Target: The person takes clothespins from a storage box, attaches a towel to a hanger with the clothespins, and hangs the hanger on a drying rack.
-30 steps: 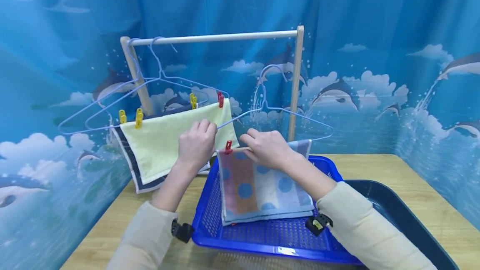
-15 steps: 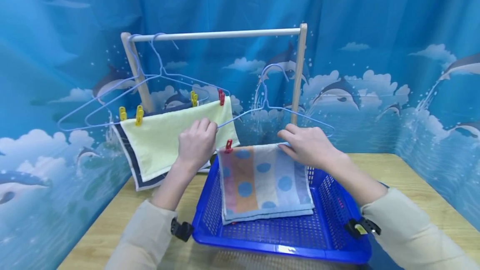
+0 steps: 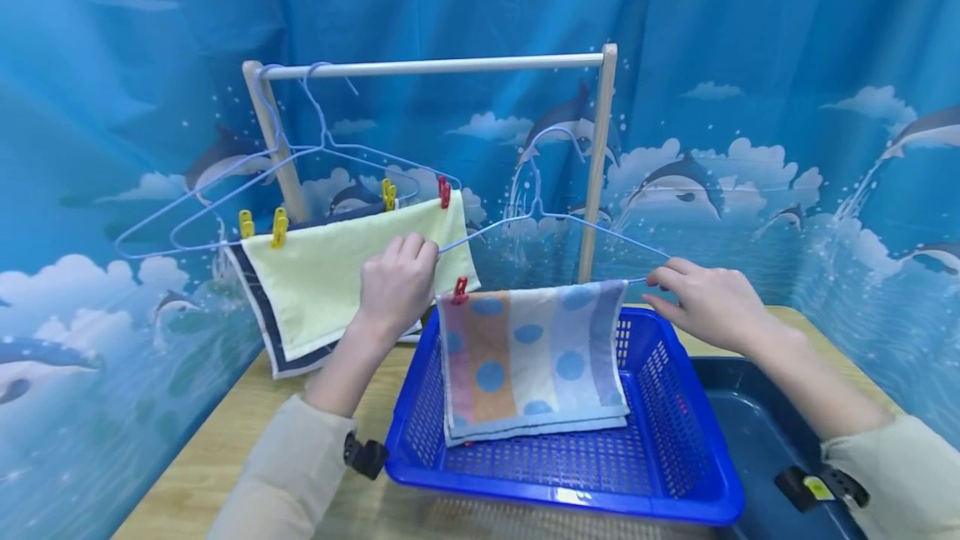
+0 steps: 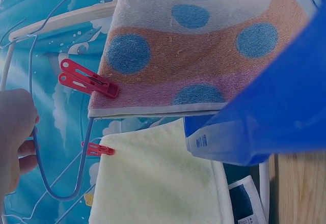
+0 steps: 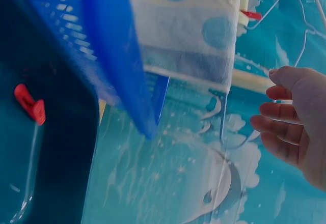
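Observation:
My left hand (image 3: 399,282) grips the left end of a light-blue wire hanger (image 3: 537,208). Over its bottom bar hangs a folded towel (image 3: 531,361), striped pink, orange, white and lavender with blue dots. A red clothespin (image 3: 461,291) pinches the towel's left top corner; in the left wrist view this same clothespin (image 4: 87,79) shows large. At the hanger's right end is my right hand (image 3: 708,307), palm down. The right wrist view shows that hand (image 5: 300,122) with loosely bent fingers close to the wire, nothing visibly pinched between them.
A blue plastic basket (image 3: 562,497) stands below the towel, beside a dark tray (image 3: 738,386) with a red clothespin (image 5: 30,104) in it. Behind, a wooden-post rack (image 3: 450,66) bears two hangers; a pale yellow towel (image 3: 330,290) and a dark one hang there with clothespins.
My right hand has slid rightward from the towel's middle top edge to the hanger's right end, leaving the towel's top edge in view. My left hand has stayed nearly still.

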The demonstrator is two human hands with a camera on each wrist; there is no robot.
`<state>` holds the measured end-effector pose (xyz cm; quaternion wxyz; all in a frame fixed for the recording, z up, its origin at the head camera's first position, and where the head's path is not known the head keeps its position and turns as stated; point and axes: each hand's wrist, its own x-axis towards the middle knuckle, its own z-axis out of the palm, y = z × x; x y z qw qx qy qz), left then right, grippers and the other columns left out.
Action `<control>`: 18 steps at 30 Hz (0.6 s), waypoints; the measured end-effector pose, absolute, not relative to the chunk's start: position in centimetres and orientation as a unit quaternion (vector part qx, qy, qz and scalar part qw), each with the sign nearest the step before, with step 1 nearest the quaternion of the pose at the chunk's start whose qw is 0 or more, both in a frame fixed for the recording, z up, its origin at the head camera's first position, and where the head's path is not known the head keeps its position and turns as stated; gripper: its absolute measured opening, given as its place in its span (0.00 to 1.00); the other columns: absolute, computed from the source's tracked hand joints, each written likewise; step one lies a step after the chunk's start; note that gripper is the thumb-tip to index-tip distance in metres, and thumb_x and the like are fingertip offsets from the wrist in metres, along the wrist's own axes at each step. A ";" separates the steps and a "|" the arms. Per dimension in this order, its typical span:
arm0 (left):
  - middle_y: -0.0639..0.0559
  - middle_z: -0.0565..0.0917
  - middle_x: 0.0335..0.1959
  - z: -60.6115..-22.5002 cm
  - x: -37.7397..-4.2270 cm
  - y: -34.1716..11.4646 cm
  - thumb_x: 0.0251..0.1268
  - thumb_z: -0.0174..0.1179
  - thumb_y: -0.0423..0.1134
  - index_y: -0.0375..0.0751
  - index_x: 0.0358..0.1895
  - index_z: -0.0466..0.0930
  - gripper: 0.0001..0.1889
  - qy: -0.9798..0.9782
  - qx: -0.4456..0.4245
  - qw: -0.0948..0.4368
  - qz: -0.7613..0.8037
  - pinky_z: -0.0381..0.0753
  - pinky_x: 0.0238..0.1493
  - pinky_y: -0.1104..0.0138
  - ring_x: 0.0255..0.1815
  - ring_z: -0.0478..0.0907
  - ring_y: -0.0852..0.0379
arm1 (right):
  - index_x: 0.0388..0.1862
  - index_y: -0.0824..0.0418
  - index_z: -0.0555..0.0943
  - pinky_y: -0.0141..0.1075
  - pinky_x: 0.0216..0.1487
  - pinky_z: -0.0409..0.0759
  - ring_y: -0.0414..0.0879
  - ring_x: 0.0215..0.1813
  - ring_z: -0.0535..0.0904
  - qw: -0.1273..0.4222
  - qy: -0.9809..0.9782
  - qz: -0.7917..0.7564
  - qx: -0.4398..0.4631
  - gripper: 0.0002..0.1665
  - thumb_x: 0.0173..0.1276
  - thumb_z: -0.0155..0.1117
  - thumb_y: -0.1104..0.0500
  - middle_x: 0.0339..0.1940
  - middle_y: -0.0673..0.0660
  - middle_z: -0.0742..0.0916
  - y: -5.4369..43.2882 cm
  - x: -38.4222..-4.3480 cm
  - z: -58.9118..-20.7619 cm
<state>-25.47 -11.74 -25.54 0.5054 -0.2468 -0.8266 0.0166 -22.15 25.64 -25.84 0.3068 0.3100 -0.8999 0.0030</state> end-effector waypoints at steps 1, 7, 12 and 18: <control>0.45 0.79 0.28 -25.5 -25.5 -11.7 0.57 0.60 0.31 0.35 0.31 0.79 0.03 -0.827 -0.247 0.505 0.017 0.70 0.11 0.63 0.23 0.74 0.50 | 0.37 0.58 0.82 0.29 0.12 0.59 0.35 0.15 0.67 0.303 -0.904 0.005 0.302 0.10 0.55 0.69 0.58 0.32 0.53 0.82 25.9 -22.1 -25.9; 0.45 0.79 0.28 -25.5 -25.4 -11.8 0.57 0.61 0.33 0.35 0.32 0.79 0.04 -0.828 -0.246 0.504 0.016 0.70 0.12 0.63 0.23 0.74 0.50 | 0.39 0.58 0.81 0.34 0.19 0.69 0.41 0.24 0.75 0.233 -0.942 0.034 0.240 0.09 0.61 0.64 0.57 0.30 0.50 0.83 27.5 -21.8 -26.3; 0.45 0.79 0.28 -25.5 -25.5 -11.8 0.58 0.61 0.33 0.35 0.32 0.80 0.04 -0.829 -0.244 0.503 0.016 0.71 0.12 0.63 0.23 0.74 0.50 | 0.42 0.60 0.81 0.38 0.22 0.72 0.43 0.28 0.77 0.163 -0.965 0.061 0.198 0.11 0.65 0.59 0.56 0.30 0.50 0.83 28.8 -21.9 -27.1; 0.45 0.79 0.28 -25.6 -25.5 -11.9 0.57 0.60 0.32 0.35 0.32 0.79 0.03 -0.827 -0.247 0.505 0.014 0.69 0.11 0.63 0.22 0.73 0.50 | 0.41 0.63 0.80 0.41 0.24 0.74 0.45 0.29 0.79 0.114 -0.974 0.079 0.181 0.12 0.67 0.56 0.57 0.30 0.52 0.84 30.7 -22.4 -28.5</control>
